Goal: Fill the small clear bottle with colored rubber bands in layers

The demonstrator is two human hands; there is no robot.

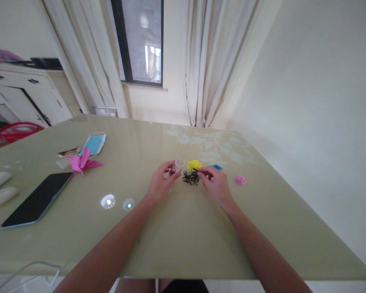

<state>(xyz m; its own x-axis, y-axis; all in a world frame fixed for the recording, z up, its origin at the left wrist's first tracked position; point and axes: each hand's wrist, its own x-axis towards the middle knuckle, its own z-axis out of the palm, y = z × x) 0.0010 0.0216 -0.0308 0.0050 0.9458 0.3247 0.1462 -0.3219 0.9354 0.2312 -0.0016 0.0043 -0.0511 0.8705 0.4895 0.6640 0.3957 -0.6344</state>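
Note:
In the head view my left hand is closed around a small clear container, tilted just above the table, with a bit of dark content near its lower side. My right hand pinches a small black looped piece at the edge of a pile of black looped pieces. Behind that pile lies a yellow heap of small pieces. A blue heap shows past my right hand, and some red-orange pieces are mostly hidden under its fingers.
A pink object sits to the right. Leftward lie a pink folded-paper figure, a blue face mask, a dark-screened tablet and white rounded objects. A white cable hangs over the front edge. A wall borders the table's right side.

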